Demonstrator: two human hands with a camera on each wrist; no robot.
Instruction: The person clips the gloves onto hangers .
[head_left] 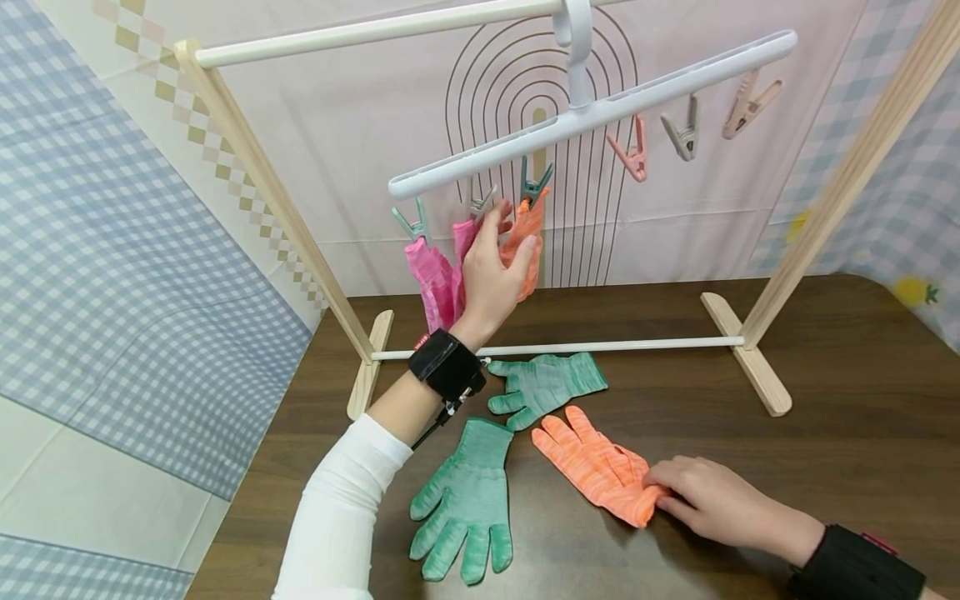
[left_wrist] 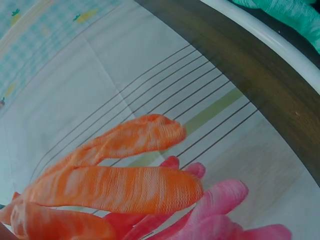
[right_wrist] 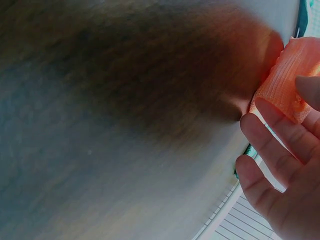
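Observation:
My right hand [head_left: 708,504] pinches the cuff of an orange glove [head_left: 592,467] lying on the table, its fingers pointing away to the left. In the right wrist view, thumb and forefinger are at that ribbed cuff [right_wrist: 282,80]. Up at the hanger, my left hand [head_left: 491,279] has its thumb and fingers apart in front of a hanging orange glove [head_left: 531,233]. A dark teal clothespin [head_left: 534,185] holds that glove. Beside it pink gloves [head_left: 431,279] hang from a mint clothespin [head_left: 412,223] and a grey clothespin [head_left: 482,202].
The white hanger [head_left: 592,117] tilts from a wooden rack's top rail [head_left: 375,32]. On its right side hang pink [head_left: 633,154], grey [head_left: 684,133] and beige [head_left: 746,108] clothespins. Two green gloves [head_left: 468,492] lie on the table, one close to the lower rail [head_left: 622,346].

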